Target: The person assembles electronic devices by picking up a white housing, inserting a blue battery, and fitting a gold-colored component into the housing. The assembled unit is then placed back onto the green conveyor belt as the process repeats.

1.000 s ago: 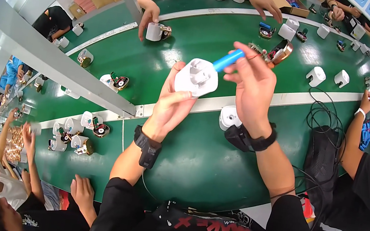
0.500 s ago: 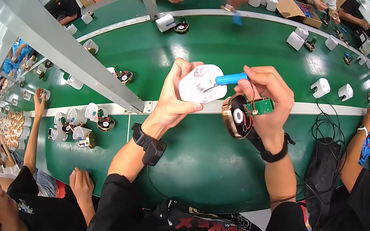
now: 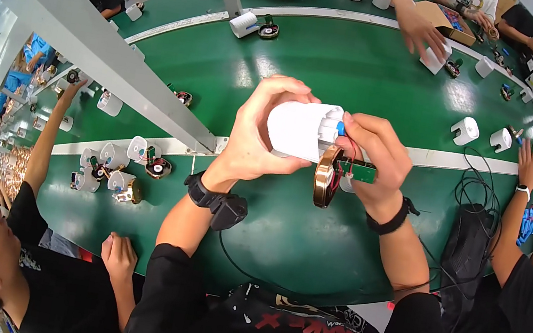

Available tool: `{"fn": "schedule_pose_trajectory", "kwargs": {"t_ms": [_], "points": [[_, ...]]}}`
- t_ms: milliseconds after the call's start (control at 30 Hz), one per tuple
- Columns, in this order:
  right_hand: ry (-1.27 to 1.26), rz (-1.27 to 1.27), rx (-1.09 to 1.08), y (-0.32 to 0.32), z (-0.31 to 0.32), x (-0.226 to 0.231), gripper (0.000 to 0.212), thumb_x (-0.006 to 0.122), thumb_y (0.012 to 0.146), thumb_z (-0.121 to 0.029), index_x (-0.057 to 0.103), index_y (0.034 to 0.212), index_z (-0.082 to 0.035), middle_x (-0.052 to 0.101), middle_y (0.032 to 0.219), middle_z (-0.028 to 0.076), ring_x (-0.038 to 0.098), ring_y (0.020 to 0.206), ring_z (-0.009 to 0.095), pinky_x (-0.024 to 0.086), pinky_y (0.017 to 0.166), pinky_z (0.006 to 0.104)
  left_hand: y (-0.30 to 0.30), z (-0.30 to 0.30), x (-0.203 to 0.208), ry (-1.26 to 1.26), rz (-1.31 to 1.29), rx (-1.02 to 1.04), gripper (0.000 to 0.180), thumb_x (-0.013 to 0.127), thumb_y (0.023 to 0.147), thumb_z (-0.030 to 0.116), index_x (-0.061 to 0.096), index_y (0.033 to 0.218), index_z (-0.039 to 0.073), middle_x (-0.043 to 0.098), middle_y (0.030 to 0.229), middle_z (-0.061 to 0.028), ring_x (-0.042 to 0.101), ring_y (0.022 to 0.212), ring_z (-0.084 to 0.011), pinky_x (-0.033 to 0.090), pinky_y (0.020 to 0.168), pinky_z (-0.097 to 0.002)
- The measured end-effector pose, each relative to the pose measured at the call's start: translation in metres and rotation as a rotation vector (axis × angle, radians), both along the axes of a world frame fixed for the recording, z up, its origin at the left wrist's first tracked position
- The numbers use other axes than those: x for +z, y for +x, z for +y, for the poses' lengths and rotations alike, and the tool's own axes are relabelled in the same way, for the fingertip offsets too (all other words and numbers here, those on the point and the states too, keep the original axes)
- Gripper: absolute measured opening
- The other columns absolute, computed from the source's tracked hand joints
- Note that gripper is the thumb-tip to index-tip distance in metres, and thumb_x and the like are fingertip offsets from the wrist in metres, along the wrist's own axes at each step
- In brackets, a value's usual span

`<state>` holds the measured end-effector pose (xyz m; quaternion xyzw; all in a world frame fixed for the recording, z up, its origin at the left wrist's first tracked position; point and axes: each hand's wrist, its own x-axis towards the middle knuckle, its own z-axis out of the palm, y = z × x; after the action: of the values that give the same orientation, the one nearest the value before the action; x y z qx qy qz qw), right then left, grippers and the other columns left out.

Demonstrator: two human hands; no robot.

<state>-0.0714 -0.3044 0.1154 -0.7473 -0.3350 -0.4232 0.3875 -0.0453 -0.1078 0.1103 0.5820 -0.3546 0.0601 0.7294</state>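
Observation:
My left hand (image 3: 247, 131) is wrapped round a white plastic housing (image 3: 297, 129), its opening turned to the right. A blue cylindrical battery (image 3: 341, 129) sits mostly inside that opening, with only its end showing. My right hand (image 3: 381, 154) pinches the battery end at the housing's mouth. Below these fingers hangs a round speaker with a gold rim (image 3: 325, 180), close to the housing's lower edge. Beside the speaker, against my right fingers, is a green circuit board (image 3: 359, 171). Red wires run between the battery and the board.
Several white housings (image 3: 114, 155) with speakers lie left on the green table (image 3: 269, 237). A grey post (image 3: 115, 56) rises left of my arm. Cables (image 3: 473, 173) and a black mesh case (image 3: 466, 235) lie right. A co-worker's hand (image 3: 420, 30) reaches across the far belt.
The battery has gone from outside the opening to mostly inside the housing. The housing has turned to face right, and the speaker has come closer to it.

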Motion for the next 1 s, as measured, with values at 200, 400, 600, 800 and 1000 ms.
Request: {"fn": "schedule_pose_trajectory", "kwargs": {"t_ms": [200, 400, 600, 800, 1000], "points": [[0.009, 0.186, 0.056, 0.0, 0.008, -0.003, 0.036, 0.069, 0.075, 0.006, 0.066, 0.11, 0.003, 0.066, 0.097, 0.014, 0.065, 0.078, 0.023, 0.052, 0.067, 0.0286, 0.001, 0.011, -0.01, 0.022, 0.215, -0.001, 0.081, 0.079, 0.058, 0.005, 0.05, 0.134, 0.001, 0.051, 0.115, -0.0082, 0.053, 0.112, -0.0196, 0.042, 0.101, -0.0329], [-0.051, 0.313, 0.1, 0.006, 0.0, 0.003, 0.035, 0.06, 0.078, 0.009, 0.065, 0.112, 0.002, 0.063, 0.11, 0.014, 0.063, 0.091, 0.021, 0.053, 0.071, 0.0295, 0.008, 0.004, -0.014, -0.011, 0.338, -0.179, 0.074, 0.074, 0.068, -0.003, 0.048, 0.136, 0.001, 0.052, 0.126, -0.0098, 0.052, 0.118, -0.0194, 0.041, 0.102, -0.0338], [0.126, 0.367, 0.175, 0.009, 0.01, -0.012, 0.025, 0.058, 0.08, 0.009, 0.066, 0.103, 0.003, 0.06, 0.107, 0.012, 0.061, 0.091, 0.02, 0.05, 0.074, 0.0293, 0.007, 0.008, -0.017, 0.013, 0.353, -0.268, 0.071, 0.07, 0.073, -0.001, 0.043, 0.138, -0.002, 0.053, 0.132, -0.011, 0.051, 0.121, -0.0198, 0.039, 0.105, -0.0337], [0.42, 0.572, 0.298, 0.007, 0.008, -0.015, 0.024, 0.048, 0.079, 0.013, 0.065, 0.092, 0.004, 0.056, 0.105, 0.008, 0.055, 0.085, 0.014, 0.043, 0.073, 0.0223, 0.006, 0.003, -0.023, -0.12, 0.504, -0.393, 0.068, 0.063, 0.077, -0.005, 0.039, 0.141, -0.003, 0.05, 0.136, -0.0117, 0.049, 0.125, -0.0207, 0.037, 0.108, -0.0345], [0.269, 0.669, 0.346, 0.011, 0.001, -0.006, 0.024, 0.048, 0.073, 0.015, 0.063, 0.087, 0.004, 0.058, 0.101, 0.01, 0.055, 0.093, 0.017, 0.043, 0.082, 0.0258, 0.005, 0.003, -0.025, -0.205, 0.594, -0.471, 0.068, 0.06, 0.08, -0.006, 0.034, 0.143, -0.003, 0.047, 0.138, -0.0123, 0.047, 0.128, -0.0217, 0.035, 0.11, -0.0354]]}}
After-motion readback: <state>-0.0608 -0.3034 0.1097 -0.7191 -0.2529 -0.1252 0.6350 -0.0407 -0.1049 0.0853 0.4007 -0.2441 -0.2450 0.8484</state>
